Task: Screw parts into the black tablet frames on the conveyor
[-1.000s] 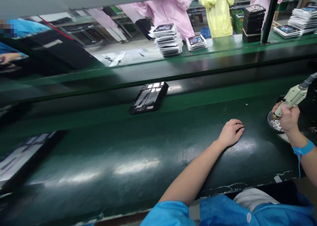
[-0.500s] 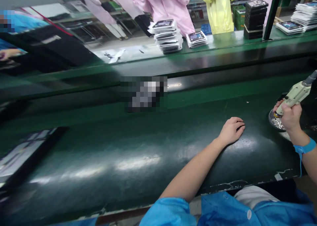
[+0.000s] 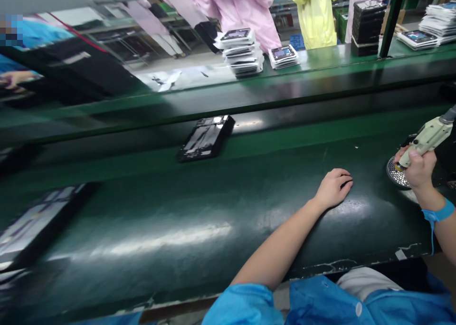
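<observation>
My left hand (image 3: 334, 188) rests on the dark green belt (image 3: 178, 211), fingers loosely curled under, nothing visible in it. My right hand (image 3: 417, 169) is closed round a pale electric screwdriver (image 3: 429, 137) whose tip points down at a round perforated metal dish (image 3: 396, 174). A blue wrist strap (image 3: 438, 214) circles my right wrist. A black device frame (image 3: 205, 138) lies on the belt well to the left of my hands, out of reach of both.
Another dark flat panel (image 3: 32, 223) lies at the belt's left end. Across a raised green rail (image 3: 249, 94), stacks of white trays (image 3: 242, 52) and black trays (image 3: 368, 25) stand on the far bench. People in pink and yellow coats (image 3: 313, 11) stand behind it.
The black device frame has shifted a little to the left on the belt. Both hands have stayed almost where they were.
</observation>
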`<state>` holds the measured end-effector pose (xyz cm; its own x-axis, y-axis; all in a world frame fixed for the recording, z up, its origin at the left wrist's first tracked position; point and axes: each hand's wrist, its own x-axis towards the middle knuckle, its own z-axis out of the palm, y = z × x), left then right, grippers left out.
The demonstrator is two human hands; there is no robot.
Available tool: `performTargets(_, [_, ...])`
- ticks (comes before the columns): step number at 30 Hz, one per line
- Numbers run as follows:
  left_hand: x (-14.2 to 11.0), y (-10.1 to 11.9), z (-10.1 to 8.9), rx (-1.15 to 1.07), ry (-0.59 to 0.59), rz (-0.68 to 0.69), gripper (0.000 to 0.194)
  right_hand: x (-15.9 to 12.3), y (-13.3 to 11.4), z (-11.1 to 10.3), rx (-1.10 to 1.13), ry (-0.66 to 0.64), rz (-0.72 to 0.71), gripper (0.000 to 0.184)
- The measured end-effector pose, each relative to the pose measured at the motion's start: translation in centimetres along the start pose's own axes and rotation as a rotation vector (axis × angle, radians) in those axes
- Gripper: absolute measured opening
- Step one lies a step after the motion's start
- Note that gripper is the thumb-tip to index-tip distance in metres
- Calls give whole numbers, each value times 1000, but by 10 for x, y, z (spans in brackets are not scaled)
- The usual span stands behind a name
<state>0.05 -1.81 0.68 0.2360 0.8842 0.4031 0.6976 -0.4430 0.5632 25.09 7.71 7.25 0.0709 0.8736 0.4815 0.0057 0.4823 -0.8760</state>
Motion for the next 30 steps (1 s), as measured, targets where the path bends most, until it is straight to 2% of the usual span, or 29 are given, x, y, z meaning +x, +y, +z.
performTargets(16, [0, 0, 1, 2, 9, 6, 18, 0, 1, 0, -33, -7, -3, 23])
performTargets(30, [0, -2, 1, -3, 7, 19, 18, -2, -3, 1, -24, 53, -5, 28])
